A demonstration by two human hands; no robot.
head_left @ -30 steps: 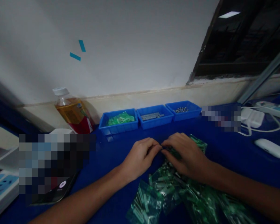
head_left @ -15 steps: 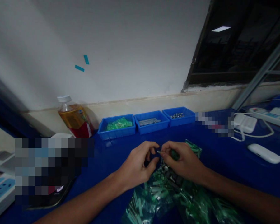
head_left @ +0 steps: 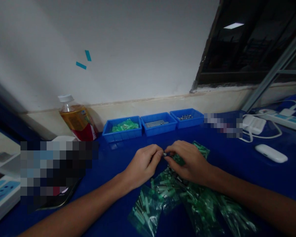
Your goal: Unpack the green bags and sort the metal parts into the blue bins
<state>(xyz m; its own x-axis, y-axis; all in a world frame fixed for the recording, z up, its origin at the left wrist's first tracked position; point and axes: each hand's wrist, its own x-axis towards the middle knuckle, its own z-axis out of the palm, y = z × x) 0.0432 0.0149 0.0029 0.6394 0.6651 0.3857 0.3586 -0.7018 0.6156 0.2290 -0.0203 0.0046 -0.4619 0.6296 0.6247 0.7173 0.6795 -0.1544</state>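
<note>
A small shiny metal piece (head_left: 164, 154) sits between my fingertips over the blue table. My left hand (head_left: 145, 162) is closed, its thumb and forefinger pinching the piece from the left. From the other side, the thumb and forefinger of my right hand (head_left: 190, 163) curl around the same piece; its exact shape is too small to make out. Clear green-tinted bags (head_left: 148, 209) with slim pale and metal parts lie below and beside my hands. Some dark parts (head_left: 179, 177) are partly hidden under my right hand.
Along the wall stand a blue tray (head_left: 122, 134) of green packets, a blue tray (head_left: 160, 129) of grey rods and a blue tray (head_left: 191, 122) of small metal parts. A drink bottle (head_left: 77, 120), white case (head_left: 271, 153), cables and power strips (head_left: 2, 197) flank the workspace.
My hands have come together, and my left fingers have closed on the small metal piece. Before, they were apart while my right fingers pinched a small thin piece. The view has shifted slightly.
</note>
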